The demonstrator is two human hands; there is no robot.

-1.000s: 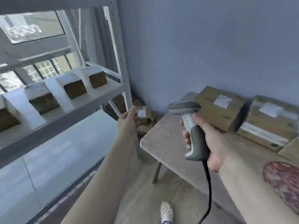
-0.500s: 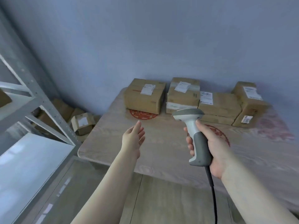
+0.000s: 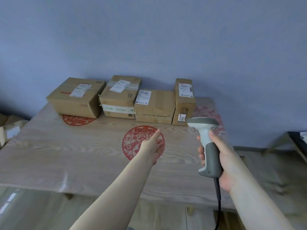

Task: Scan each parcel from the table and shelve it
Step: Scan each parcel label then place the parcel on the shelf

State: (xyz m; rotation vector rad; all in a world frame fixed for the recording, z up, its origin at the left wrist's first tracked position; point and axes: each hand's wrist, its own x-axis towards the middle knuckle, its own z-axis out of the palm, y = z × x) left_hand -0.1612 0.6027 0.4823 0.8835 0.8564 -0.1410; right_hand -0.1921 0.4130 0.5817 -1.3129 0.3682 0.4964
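I have four cardboard parcels lined up along the far edge of the worktop (image 3: 49, 156), against the blue wall: the leftmost parcel (image 3: 76, 97), the taped parcel (image 3: 119, 97) just beside it, the low parcel (image 3: 154, 105) touching that, and the tall narrow parcel (image 3: 184, 100) at the right end. Each carries a white shipping label on top. My left hand (image 3: 153, 146) reaches out above the red paper-cut roundel (image 3: 131, 143) printed on the wood, fingers straight and slightly spread, holding nothing, well short of the parcels. My right hand (image 3: 221, 156) grips the handle of the grey-and-white barcode scanner (image 3: 206, 141), fingers curled round it, head upright and aimed toward the parcels, its black cable (image 3: 218, 205) hanging down
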